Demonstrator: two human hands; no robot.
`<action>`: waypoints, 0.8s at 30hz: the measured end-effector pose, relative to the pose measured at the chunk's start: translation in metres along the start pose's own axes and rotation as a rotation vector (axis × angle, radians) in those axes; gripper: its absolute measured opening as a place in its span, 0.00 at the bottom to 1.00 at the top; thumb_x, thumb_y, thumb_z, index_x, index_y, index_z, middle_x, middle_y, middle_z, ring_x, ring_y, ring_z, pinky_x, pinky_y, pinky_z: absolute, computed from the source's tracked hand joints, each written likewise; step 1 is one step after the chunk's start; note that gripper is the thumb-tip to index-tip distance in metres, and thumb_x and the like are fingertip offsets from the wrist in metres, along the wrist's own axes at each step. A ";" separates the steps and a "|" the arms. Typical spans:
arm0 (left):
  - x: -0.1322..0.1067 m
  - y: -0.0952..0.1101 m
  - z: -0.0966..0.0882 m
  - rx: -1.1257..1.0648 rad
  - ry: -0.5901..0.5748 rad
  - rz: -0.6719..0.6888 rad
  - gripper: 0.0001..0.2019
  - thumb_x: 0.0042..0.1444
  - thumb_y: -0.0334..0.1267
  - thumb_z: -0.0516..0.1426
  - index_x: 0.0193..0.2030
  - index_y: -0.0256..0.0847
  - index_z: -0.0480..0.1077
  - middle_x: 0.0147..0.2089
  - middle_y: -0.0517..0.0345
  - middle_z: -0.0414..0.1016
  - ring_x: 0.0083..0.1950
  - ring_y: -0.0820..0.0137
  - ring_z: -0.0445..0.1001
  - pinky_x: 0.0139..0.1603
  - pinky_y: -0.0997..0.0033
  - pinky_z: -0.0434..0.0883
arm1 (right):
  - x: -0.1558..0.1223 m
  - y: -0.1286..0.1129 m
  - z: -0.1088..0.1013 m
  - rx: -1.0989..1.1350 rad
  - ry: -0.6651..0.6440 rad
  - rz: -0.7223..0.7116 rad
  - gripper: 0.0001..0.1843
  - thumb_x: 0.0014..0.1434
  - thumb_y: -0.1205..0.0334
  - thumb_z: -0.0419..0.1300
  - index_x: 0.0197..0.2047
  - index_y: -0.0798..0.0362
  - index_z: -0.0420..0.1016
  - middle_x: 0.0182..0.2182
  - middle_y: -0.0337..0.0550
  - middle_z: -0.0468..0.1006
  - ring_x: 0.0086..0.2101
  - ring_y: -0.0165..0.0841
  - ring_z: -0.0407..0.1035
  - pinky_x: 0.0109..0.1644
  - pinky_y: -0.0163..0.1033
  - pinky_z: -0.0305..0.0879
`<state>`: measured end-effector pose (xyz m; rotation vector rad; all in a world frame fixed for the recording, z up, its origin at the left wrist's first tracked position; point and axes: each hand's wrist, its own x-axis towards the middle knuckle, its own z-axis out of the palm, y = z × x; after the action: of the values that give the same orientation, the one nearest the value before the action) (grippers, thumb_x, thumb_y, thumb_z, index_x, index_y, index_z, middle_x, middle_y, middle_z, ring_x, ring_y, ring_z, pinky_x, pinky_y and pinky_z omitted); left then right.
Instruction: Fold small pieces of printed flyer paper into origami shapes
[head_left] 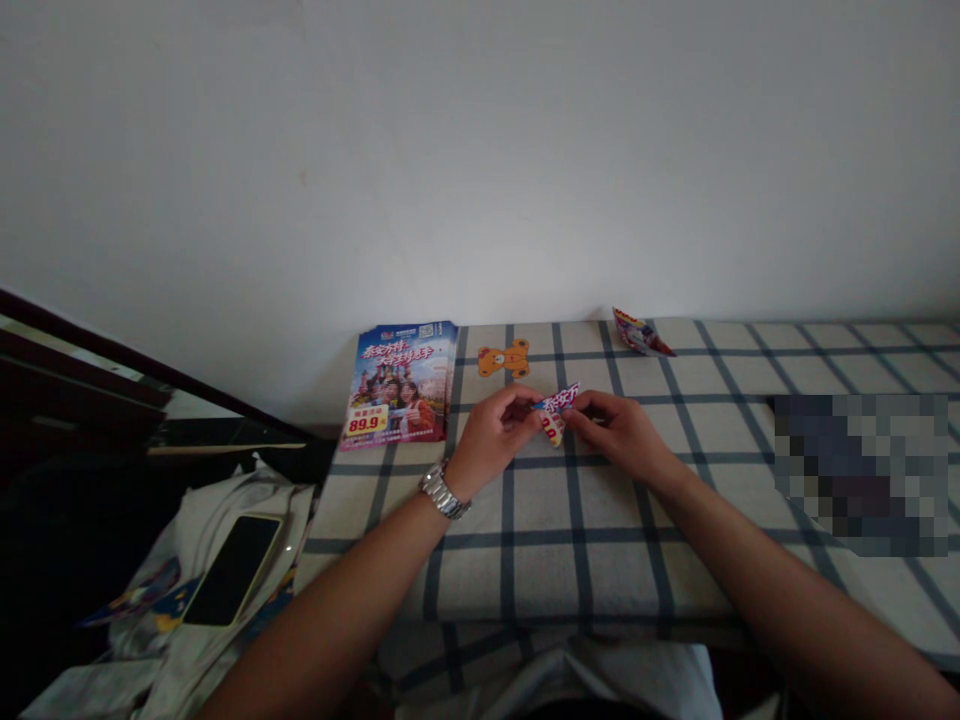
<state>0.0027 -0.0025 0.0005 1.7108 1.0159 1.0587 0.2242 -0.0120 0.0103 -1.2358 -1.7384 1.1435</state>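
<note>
Between both hands, just above the checked cloth, is a small folded paper flyer (558,408), creased into a compact pointed shape with printed characters showing. My left hand (501,428), a metal watch on its wrist, pinches the flyer's left side. From the right, my right hand (616,430) pinches the opposite side with thumb and fingers. A stack of flyers (397,385) with the same kind of print lies to the left of my left hand. Farther back to the right, another folded paper flyer (642,333) rests near the wall.
A checked cloth (540,530) covers the table, which meets a plain wall (480,160). A flat bear cutout (504,358) lies behind my hands. A pixelated dark area (859,475) is at right. Below left, a phone (234,570) sits on a white bag (157,660).
</note>
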 end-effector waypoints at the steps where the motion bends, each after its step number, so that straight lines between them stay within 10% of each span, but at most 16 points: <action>1: 0.000 0.000 0.000 0.007 0.003 0.002 0.08 0.63 0.40 0.63 0.47 0.41 0.75 0.43 0.56 0.80 0.41 0.70 0.79 0.43 0.71 0.76 | 0.000 -0.001 0.000 -0.003 -0.003 -0.001 0.14 0.68 0.50 0.61 0.39 0.52 0.78 0.29 0.38 0.76 0.26 0.28 0.65 0.29 0.35 0.62; 24: 0.000 -0.001 0.000 -0.016 -0.020 0.017 0.09 0.64 0.41 0.63 0.48 0.41 0.74 0.43 0.55 0.79 0.42 0.70 0.79 0.44 0.71 0.76 | -0.001 0.003 0.001 0.082 -0.003 0.031 0.17 0.66 0.46 0.63 0.44 0.51 0.82 0.32 0.40 0.81 0.27 0.30 0.69 0.30 0.35 0.66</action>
<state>0.0029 -0.0021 -0.0001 1.7163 0.9795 1.0559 0.2246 -0.0126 0.0069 -1.2152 -1.6636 1.2229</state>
